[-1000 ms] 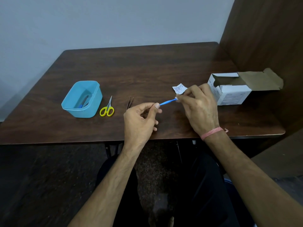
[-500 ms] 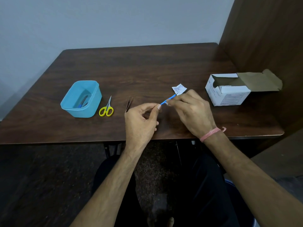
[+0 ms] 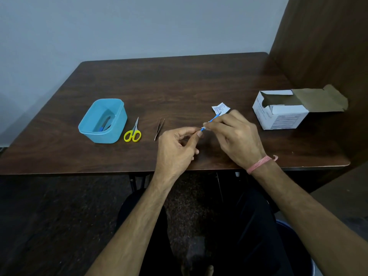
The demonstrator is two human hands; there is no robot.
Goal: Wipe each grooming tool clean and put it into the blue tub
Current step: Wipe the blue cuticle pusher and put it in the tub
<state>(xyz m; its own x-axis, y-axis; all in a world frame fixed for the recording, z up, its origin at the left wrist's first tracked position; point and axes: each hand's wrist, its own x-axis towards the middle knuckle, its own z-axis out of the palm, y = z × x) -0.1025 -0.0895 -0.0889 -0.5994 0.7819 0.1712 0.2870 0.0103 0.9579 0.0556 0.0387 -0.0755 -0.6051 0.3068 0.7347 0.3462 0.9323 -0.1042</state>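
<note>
Blue tool (image 3: pixel 211 120): thin blue stick held in the air over the table's (image 3: pixel 179 84) near edge, between both hands.
Left hand (image 3: pixel 177 150): thumb and forefinger pinch the tool's near end.
Right hand (image 3: pixel 235 136): fingers pinch round the shaft; a bit of white shows at the grip, probably the wipe.
Blue tub (image 3: pixel 103 120): toward the table's left edge, at least one tool already inside.
Waiting: yellow scissors (image 3: pixel 133 132) just beside the tub, tweezers (image 3: pixel 159 128) near them.
Right side: torn sachet (image 3: pixel 220 107), open white box (image 3: pixel 282 112).
Doing it well: keep the left pinch firm, draw the wipe along the full length, rotate, then drop it in the tub.
</note>
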